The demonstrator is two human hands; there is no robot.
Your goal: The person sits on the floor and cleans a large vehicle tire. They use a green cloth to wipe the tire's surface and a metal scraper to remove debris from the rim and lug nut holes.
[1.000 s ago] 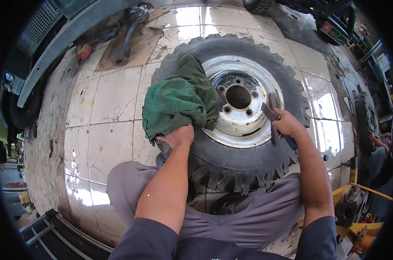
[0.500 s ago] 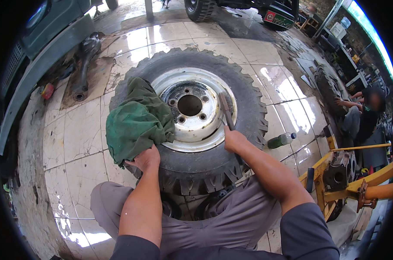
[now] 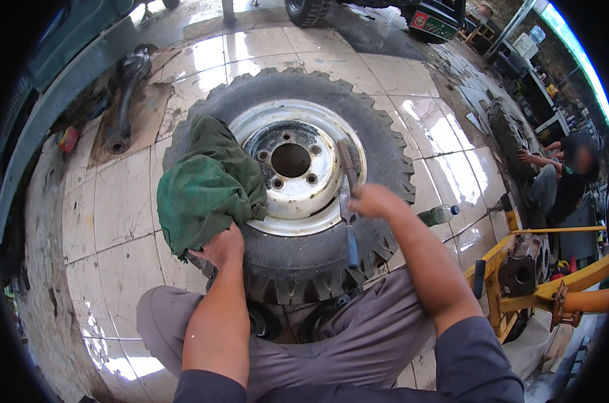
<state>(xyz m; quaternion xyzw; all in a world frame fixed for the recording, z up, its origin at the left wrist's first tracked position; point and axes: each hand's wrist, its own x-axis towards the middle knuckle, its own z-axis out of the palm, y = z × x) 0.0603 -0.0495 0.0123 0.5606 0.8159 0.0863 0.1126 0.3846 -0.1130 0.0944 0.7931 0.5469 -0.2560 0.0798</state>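
Observation:
A knobby black tyre (image 3: pixel 304 269) on a white five-hole steel wheel (image 3: pixel 304 201) lies flat before my knees. My left hand (image 3: pixel 220 247) grips the lower edge of a crumpled green cloth (image 3: pixel 207 191) draped over the tyre's left side; its fingers are partly tucked out of sight. Over the wheel's right rim, my right hand (image 3: pixel 377 201) is closed, slightly blurred, at the lower end of a narrow brush-like tool (image 3: pixel 347 161). A blue-handled scraper (image 3: pixel 352 247) rests across rim and tyre, its flat blade beside that hand.
A bottle of green liquid (image 3: pixel 439 215) lies right of the tyre. Beyond it stands a yellow metal stand (image 3: pixel 496 289) bearing a metal block. A rusty shaft-like part (image 3: pixel 122 114) lies on cardboard at left. Another person (image 3: pixel 566 168) sits by a second tyre (image 3: pixel 509 138) at far right.
My right hand has lifted slightly up and to the right, baring the scraper's blue handle. The view has shifted a little; my left hand still holds the cloth.

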